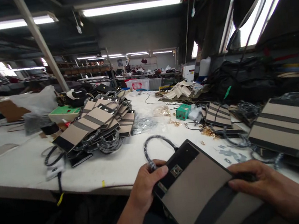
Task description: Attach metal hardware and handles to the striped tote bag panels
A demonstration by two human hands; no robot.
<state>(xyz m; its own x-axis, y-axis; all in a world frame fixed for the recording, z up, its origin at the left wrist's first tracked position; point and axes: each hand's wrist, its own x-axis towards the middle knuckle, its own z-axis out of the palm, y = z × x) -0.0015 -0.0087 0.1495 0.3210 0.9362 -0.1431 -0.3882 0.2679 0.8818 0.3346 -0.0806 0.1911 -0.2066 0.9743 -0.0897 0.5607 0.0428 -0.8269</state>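
Between my hands is a flat beige bag panel (197, 183) with dark stripes, a black top band and a metal fitting on that band. It is tilted over the table's front edge. My left hand (148, 182) grips its top left corner, thumb on the front, beside the base of a plastic-wrapped loop handle (155, 137). On the right edge my right hand (255, 180) is closed, thumb on the front and fingers partly hidden behind. The panel's lower end runs out of view.
A heap of similar striped panels (92, 122) lies at left, more panels (287, 122) at right. Small gold hardware pieces (208, 131) and grey metal plates (231, 152) are scattered on the white table (118, 168). Behind them stands a green box (183, 111).
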